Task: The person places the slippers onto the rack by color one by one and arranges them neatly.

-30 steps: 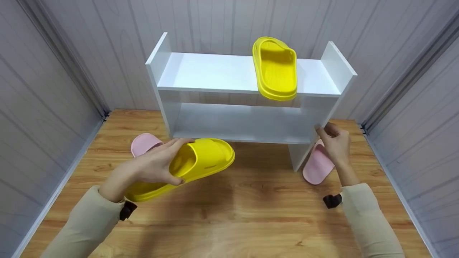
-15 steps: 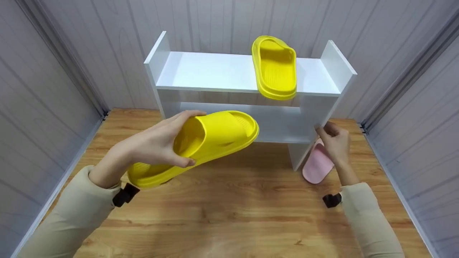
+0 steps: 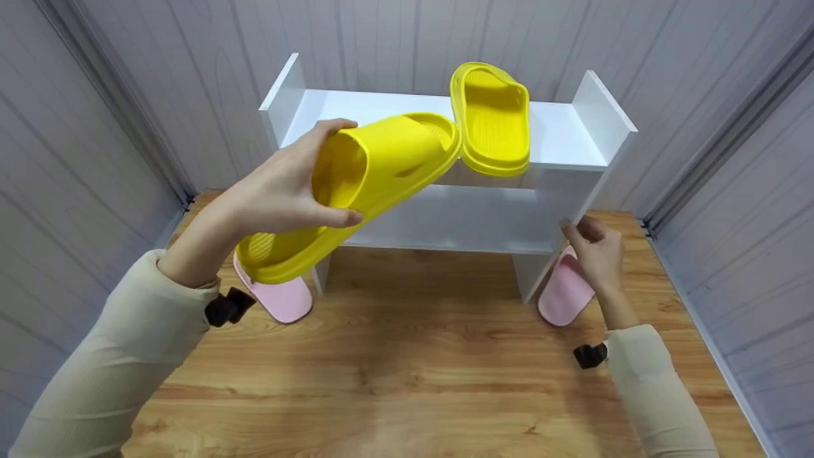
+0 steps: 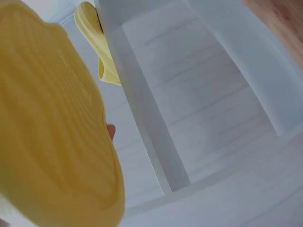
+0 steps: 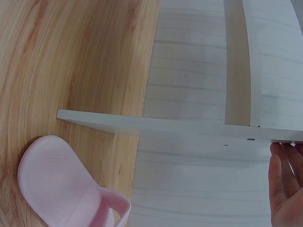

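Observation:
My left hand (image 3: 280,181) grips a yellow slipper (image 3: 394,152) across its strap, fingers over the far side and thumb along the near side. The slipper is raised before the white shelf (image 3: 458,219), toe up and to the right. Its sole (image 4: 57,123) fills the left of the left wrist view. A second yellow slipper (image 3: 496,124) rests on the top board, heel slightly over the front edge; the two overlap or nearly meet in the head view. My right hand (image 3: 596,251) holds the edge of the shelf's right side panel (image 5: 180,127) with curled fingers.
One pink slipper (image 3: 283,299) lies on the wooden floor (image 3: 407,381) left of the shelf, partly hidden. Another pink slipper (image 3: 563,292) lies by the right panel, below my right hand. Grey panelled walls (image 3: 127,95) stand close on three sides.
My left hand has lifted the yellow slipper from near the floor up to the top board's height, its toe tilting up. My right hand has stayed at the shelf's side.

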The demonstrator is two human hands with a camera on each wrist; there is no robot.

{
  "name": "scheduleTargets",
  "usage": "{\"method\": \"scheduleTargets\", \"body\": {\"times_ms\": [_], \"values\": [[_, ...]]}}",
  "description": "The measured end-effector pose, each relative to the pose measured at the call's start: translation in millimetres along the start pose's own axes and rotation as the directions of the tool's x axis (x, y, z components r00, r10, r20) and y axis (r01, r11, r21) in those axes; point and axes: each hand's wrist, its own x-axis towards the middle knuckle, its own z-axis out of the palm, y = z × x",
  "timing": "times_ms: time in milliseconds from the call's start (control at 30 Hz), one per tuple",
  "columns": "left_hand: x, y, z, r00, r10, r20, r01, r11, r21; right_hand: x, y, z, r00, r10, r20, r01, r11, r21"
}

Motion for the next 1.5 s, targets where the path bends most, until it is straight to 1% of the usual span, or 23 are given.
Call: {"method": "scheduleTargets", "body": {"times_ms": [133, 233, 300, 500, 700, 767, 867, 967, 1067, 1233, 1333, 1467, 1500], "values": [[14.4, 3.2, 2.3, 0.995, -0.072, -0.070, 0.072, 0.997, -0.006, 0.3, 0.6, -0.2, 1.000, -0.006, 0.001, 0.006, 1.000, 0.013], [26.5, 4.9, 5.2, 0.984, -0.137, -0.112, 0.141, 0.989, 0.030, 0.2, 0.2, 0.0, 1.000, 0.006, 0.002, -0.006, 1.000, 0.002], [34.8, 6.1, 6.8, 0.974, -0.187, -0.130, 0.196, 0.979, 0.059, 0.2, 0.9, -0.2, 1.000, 0.007, 0.004, -0.007, 1.000, 0.005], [56.4, 10.7, 8.5, 0.933, -0.327, -0.147, 0.347, 0.928, 0.134, -0.2, 2.7, -0.8, 1.000, -0.004, 0.009, 0.004, 1.000, 0.022], [74.4, 10.7, 8.3, 0.891, -0.426, -0.160, 0.451, 0.873, 0.187, 0.9, 3.7, -1.8, 1.000, 0.004, 0.024, -0.004, 1.000, 0.025], [80.6, 9.5, 9.8, 0.877, -0.451, -0.164, 0.477, 0.858, 0.192, 1.9, 5.6, -1.7, 1.000, 0.006, 0.018, -0.006, 1.000, 0.020], [90.2, 7.7, 13.0, 0.861, -0.478, -0.175, 0.507, 0.836, 0.210, 4.6, 15.5, -1.6, 1.000, 0.019, 0.012, -0.019, 1.000, 0.019], [98.7, 7.3, 16.5, 0.846, -0.500, -0.183, 0.532, 0.815, 0.232, 7.2, 27.2, -1.1, 0.999, 0.036, 0.008, -0.036, 0.999, 0.026], [105.2, 8.0, 20.3, 0.834, -0.516, -0.196, 0.551, 0.800, 0.239, 8.4, 34.0, -0.6, 0.999, 0.042, 0.010, -0.042, 0.999, 0.031], [114.8, 10.5, 26.2, 0.812, -0.540, -0.223, 0.582, 0.777, 0.239, 8.6, 35.6, -0.7, 1.000, 0.026, 0.007, -0.026, 0.999, 0.030], [121.0, 12.3, 29.7, 0.801, -0.550, -0.238, 0.597, 0.766, 0.239, 8.6, 35.6, -1.7, 1.000, 0.029, 0.005, -0.030, 0.999, 0.025], [129.2, 15.4, 33.5, 0.785, -0.565, -0.253, 0.617, 0.744, 0.256, 9.0, 36.0, -3.0, 0.999, 0.039, 0.004, -0.039, 0.999, 0.021], [131.2, 16.2, 34.2, 0.781, -0.570, -0.256, 0.624, 0.735, 0.267, 9.0, 35.6, -3.2, 0.999, 0.042, 0.007, -0.042, 0.999, 0.027]]}}
